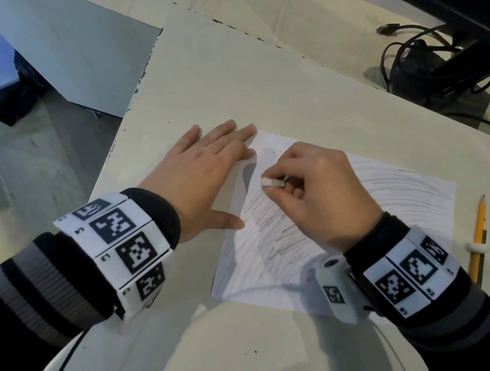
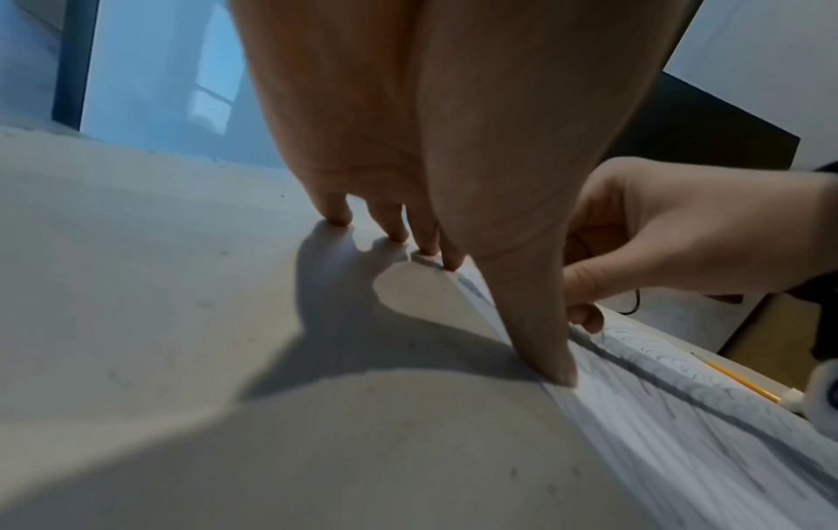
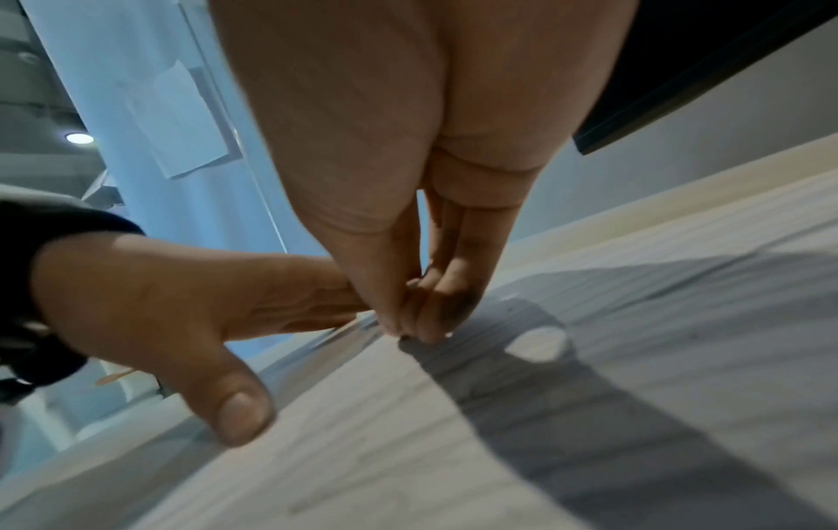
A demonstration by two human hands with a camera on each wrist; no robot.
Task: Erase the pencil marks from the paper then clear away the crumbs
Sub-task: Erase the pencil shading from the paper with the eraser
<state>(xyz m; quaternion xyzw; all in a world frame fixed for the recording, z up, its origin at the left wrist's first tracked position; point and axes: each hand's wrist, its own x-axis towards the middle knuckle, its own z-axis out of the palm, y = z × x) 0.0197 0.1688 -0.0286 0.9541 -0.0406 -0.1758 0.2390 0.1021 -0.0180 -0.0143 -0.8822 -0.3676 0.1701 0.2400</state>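
A white sheet of paper (image 1: pixel 361 209) covered in grey pencil strokes lies on the cream table (image 1: pixel 252 84). My right hand (image 1: pixel 310 188) pinches a small white eraser (image 1: pixel 272 183) against the paper near its upper left part. My left hand (image 1: pixel 208 167) lies flat with straight fingers at the paper's left edge, its thumb (image 2: pixel 539 344) and two fingertips pressing on the sheet. In the right wrist view the right hand's fingertips (image 3: pixel 422 322) bunch together on the paper (image 3: pixel 634 287), hiding the eraser. The upper left patch of the sheet looks paler than the rest.
A yellow pencil (image 1: pixel 479 239) lies just right of the paper, a small white piece across it. A black monitor stand (image 1: pixel 444 78) with tangled cables sits at the back right. The table's left edge (image 1: pixel 126 123) drops to the floor close to my left hand.
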